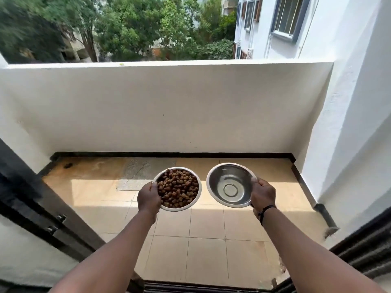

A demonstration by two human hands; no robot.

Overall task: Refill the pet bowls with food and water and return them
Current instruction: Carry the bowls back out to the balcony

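Two steel pet bowls are held out over a balcony floor. The food bowl (pixel 195 177), heaped with brown kibble (pixel 178 188), is in my left hand (pixel 148 198), which grips its near left rim. The water bowl (pixel 229 183), shiny inside with clear water at the bottom, is held at its right rim by my right hand (pixel 263 195). A dark band circles my right wrist. The bowls sit side by side with a small gap between them, both well above the tiles.
A grey mat (pixel 146 173) lies on the beige tiled floor (pixel 207 240) under and behind the food bowl. A white parapet wall (pixel 165 106) closes the far side and a white wall the right. A dark door frame (pixel 42 208) stands left, and a sliding track runs below.
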